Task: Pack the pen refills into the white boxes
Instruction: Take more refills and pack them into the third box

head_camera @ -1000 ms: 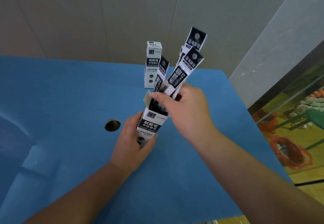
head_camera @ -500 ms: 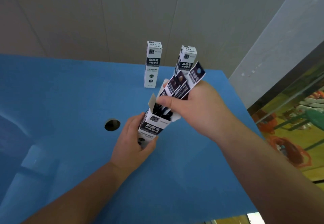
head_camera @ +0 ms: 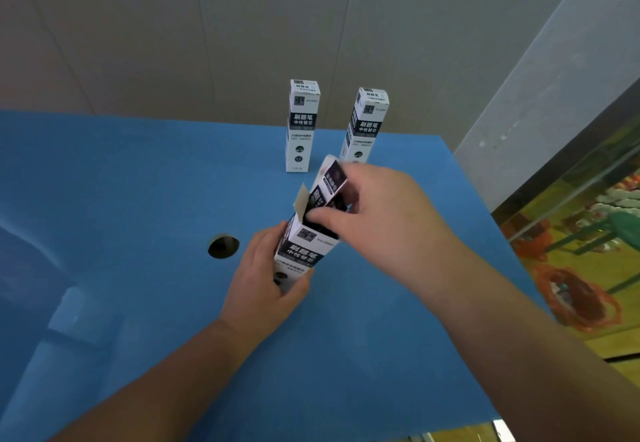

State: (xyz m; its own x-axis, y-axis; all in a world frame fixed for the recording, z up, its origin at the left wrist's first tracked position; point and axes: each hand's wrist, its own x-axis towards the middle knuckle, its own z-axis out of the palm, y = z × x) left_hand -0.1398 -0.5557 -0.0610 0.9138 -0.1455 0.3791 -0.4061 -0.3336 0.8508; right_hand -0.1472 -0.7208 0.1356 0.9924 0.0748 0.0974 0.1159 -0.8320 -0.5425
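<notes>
My left hand (head_camera: 263, 279) grips the lower half of a white box (head_camera: 304, 247) with black print, held tilted above the blue table (head_camera: 138, 182), its top flap open. My right hand (head_camera: 374, 213) pinches a bundle of pen refill packets (head_camera: 329, 189) at the box mouth. The packets sit mostly inside the box; only their black and white tops stick out. Two more white boxes stand upright and closed at the back of the table, one on the left (head_camera: 300, 126) and one on the right (head_camera: 365, 126).
A round cable hole (head_camera: 223, 246) is in the table, left of my left hand. A grey wall runs behind the table. The table's right edge drops to a glass partition (head_camera: 571, 216) with a floor below.
The refill packets have slid down into the open box; a second ago they stood tall above it. My right hand followed them down. My left hand kept the box in place.
</notes>
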